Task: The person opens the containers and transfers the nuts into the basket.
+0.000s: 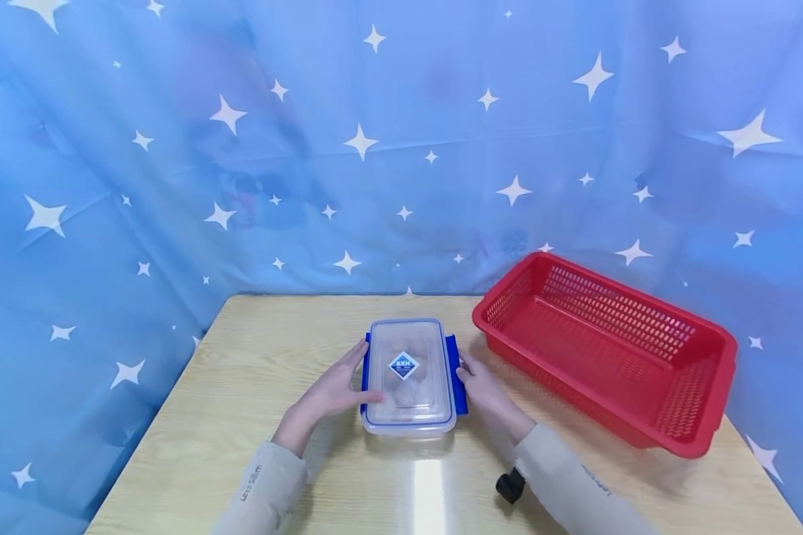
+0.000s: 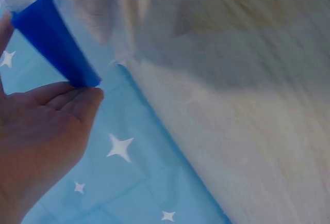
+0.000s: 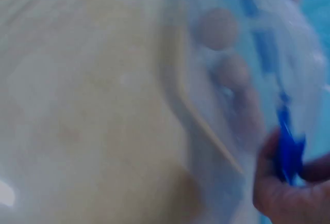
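A clear plastic food container (image 1: 388,338) with a blue-rimmed lid and a diamond-shaped label lies between both hands. Its contents look like several round, pale brown things (image 3: 219,28), blurred through the plastic. My left hand (image 1: 331,386) grips the left side, thumb over the lid, fingers along the edge; its fingertips touch a blue latch (image 2: 54,38) that juts outward. On the other side my right hand (image 1: 485,388) pinches the right blue latch (image 3: 290,152) between thumb and finger; that latch stands out from the side.
At the right a large red plastic basket (image 1: 569,388) with perforated walls stands on the wooden table (image 1: 294,327). A small black device (image 1: 511,485) shows by the right sleeve. Behind hangs a blue curtain (image 1: 401,171) with white stars.
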Demonstrator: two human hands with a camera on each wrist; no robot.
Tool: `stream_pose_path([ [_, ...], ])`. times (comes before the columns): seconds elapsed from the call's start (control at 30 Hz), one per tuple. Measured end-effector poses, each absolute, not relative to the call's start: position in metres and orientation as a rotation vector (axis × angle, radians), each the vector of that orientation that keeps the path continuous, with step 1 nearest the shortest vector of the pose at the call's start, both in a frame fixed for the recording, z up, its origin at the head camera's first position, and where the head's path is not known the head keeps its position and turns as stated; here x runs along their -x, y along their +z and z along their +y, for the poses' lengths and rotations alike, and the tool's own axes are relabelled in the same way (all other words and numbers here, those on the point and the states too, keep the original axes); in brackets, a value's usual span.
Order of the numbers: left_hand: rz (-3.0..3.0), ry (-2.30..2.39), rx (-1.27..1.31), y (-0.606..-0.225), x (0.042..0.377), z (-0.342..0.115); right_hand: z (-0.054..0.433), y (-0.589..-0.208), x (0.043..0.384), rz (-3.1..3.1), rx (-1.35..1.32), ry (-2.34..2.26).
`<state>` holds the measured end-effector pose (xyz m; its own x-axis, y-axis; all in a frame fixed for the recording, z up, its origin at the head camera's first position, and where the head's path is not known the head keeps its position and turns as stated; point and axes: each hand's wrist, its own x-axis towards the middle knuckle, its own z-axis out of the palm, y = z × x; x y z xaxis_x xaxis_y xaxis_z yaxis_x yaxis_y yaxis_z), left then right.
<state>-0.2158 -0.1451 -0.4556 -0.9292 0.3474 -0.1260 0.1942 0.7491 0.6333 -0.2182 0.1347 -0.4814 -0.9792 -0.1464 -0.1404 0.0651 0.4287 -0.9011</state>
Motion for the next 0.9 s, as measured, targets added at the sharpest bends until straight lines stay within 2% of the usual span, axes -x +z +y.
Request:
stream_pose_path([
  [0.27, 2.722, 0.942, -0.427, -0.458, 0.216, -0.145, 0.148, -0.478, 0.221, 2.525, 0.19, -1.579],
  [0.57, 2.726, 0.931, -0.434, -0.457, 0.218, -0.143, 0.158, -0.479, 0.21, 2.389, 0.555, -1.749],
  [0.9, 2.732, 0.934, -0.434, -0.459, 0.219, -0.141, 0.161, -0.481, 0.199, 2.358, 0.654, -1.668],
])
